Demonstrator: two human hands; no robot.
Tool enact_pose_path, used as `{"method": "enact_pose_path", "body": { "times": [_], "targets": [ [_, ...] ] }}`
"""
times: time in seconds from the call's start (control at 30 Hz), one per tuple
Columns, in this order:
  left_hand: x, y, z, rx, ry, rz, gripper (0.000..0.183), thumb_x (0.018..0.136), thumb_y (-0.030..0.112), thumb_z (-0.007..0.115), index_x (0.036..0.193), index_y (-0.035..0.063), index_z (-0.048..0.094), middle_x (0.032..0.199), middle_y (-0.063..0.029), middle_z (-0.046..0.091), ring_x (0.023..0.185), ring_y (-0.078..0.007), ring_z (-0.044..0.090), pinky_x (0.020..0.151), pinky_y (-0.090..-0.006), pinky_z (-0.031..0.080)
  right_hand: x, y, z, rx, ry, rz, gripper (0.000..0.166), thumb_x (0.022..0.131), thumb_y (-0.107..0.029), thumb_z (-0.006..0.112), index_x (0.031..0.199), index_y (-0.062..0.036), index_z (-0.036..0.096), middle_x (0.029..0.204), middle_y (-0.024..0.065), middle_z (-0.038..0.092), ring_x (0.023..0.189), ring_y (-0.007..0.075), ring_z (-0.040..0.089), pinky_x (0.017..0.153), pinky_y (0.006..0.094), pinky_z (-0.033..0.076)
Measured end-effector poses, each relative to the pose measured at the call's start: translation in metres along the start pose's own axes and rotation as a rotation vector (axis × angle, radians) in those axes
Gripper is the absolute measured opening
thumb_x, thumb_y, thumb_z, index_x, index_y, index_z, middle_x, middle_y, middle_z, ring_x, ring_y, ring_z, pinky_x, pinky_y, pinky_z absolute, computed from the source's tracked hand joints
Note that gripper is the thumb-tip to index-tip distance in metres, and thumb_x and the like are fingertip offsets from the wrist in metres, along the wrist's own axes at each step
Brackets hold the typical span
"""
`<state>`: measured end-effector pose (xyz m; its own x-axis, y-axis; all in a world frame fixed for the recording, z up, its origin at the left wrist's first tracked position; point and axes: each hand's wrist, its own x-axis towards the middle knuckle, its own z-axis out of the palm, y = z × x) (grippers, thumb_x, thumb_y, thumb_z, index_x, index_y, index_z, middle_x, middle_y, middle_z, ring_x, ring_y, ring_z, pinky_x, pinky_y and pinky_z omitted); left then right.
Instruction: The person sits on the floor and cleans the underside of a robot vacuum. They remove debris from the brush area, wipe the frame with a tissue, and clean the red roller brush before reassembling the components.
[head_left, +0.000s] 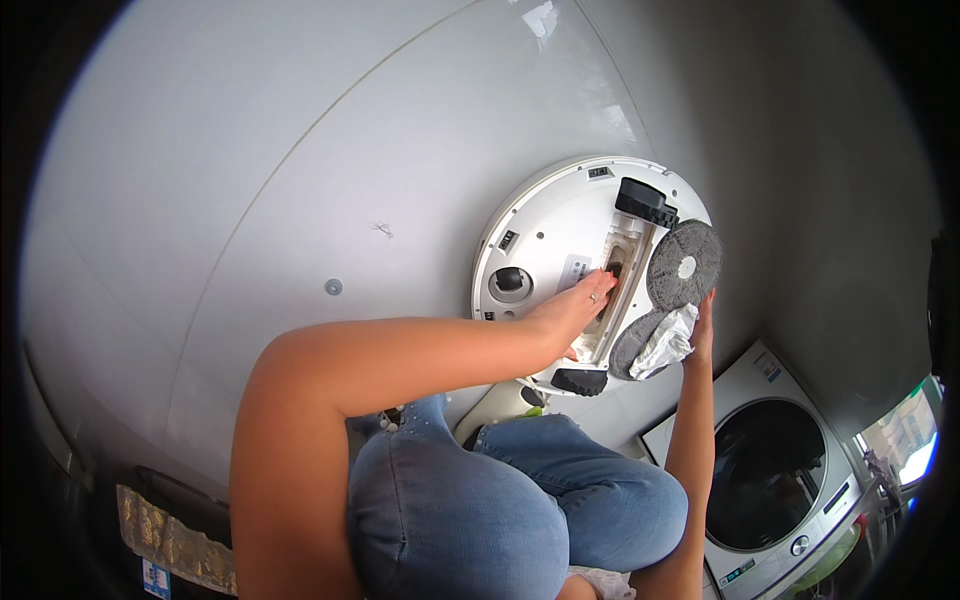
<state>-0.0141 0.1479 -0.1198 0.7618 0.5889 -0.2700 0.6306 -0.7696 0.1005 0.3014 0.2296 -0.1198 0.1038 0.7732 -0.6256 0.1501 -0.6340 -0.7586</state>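
Note:
A white round robot vacuum (541, 214) is tipped with its underside towards me. My left hand (576, 309) reaches across it, fingertips at the dark opening of the brush slot (628, 281) and thumb spread near the slot's lower end. No roller shows in the slot. At the right rim, my right hand (703, 330) holds the vacuum, its fingers partly hidden. A crumpled white tissue (666, 343) lies over the lower grey mop pad (631, 346), next to that hand. The upper mop pad (684, 262) is uncovered. Black drive wheels (579, 381) flank the slot.
A front-loading washing machine (772, 472) stands to the right. The pale floor (300, 202) holds a tuft of hair (382, 229) and a small round grey piece (334, 286). My jeans-covered knees (465, 517) are close below the vacuum. A patterned bag (172, 536) is at lower left.

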Motion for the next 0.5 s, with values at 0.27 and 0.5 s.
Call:
{"method": "enact_pose_path", "body": {
  "times": [0.27, 0.5],
  "targets": [
    [0.013, 0.008, 0.002, -0.040, -0.023, 0.023, 0.092, 0.081, 0.073, 0.028, 0.137, -0.0003, 0.031, 0.142, -0.0126, 0.032, 0.136, -0.0273, 0.020, 0.111, -0.0419, 0.009, -0.001, -0.003, 0.006, 0.055, 0.015, 0.064, 0.058, 0.095, -0.040, 0.040, 0.140, -0.0050, 0.026, 0.140, 0.0049, 0.035, 0.124, 0.0188, 0.040, 0.104, 0.0336, 0.032],
    [0.039, 0.007, -0.004, -0.048, -0.193, 0.081, 0.096, 0.077, 0.078, 0.025, 0.140, 0.0057, 0.028, 0.147, -0.0074, 0.025, 0.138, -0.0264, 0.013, 0.112, -0.0432, 0.000, -0.002, -0.006, 0.010, 0.051, -0.002, 0.077, 0.064, 0.095, -0.039, 0.040, 0.144, -0.0069, 0.013, 0.148, 0.0042, 0.020, 0.133, 0.0180, 0.026, 0.109, 0.0335, 0.022]
  ]
}}
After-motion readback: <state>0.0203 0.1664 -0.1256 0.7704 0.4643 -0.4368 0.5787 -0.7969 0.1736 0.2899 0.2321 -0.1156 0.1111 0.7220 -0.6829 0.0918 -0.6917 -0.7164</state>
